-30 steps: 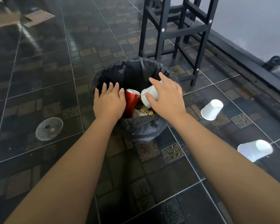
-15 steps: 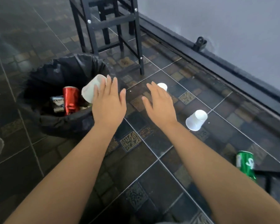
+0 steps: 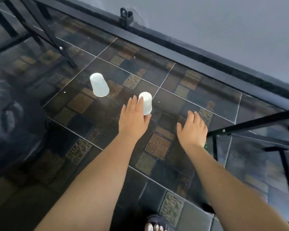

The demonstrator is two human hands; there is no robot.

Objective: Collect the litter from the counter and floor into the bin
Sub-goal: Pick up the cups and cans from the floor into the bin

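Both hands hover flat with fingers spread and nothing held, the left hand (image 3: 133, 119) beside a white cup (image 3: 146, 103) on the floor (image 3: 173, 90), the right hand (image 3: 193, 129) apart.

Soft, even daylight fills the scene and casts no hard shadows. The dark glossy floor tiles (image 3: 107, 67) carry pale, diffuse reflections. Motion blur smears the whole frame, worst at the left edge around the bin liner (image 3: 5, 117). Wide-angle distortion bends the black skirting (image 3: 190, 55) and slants it.
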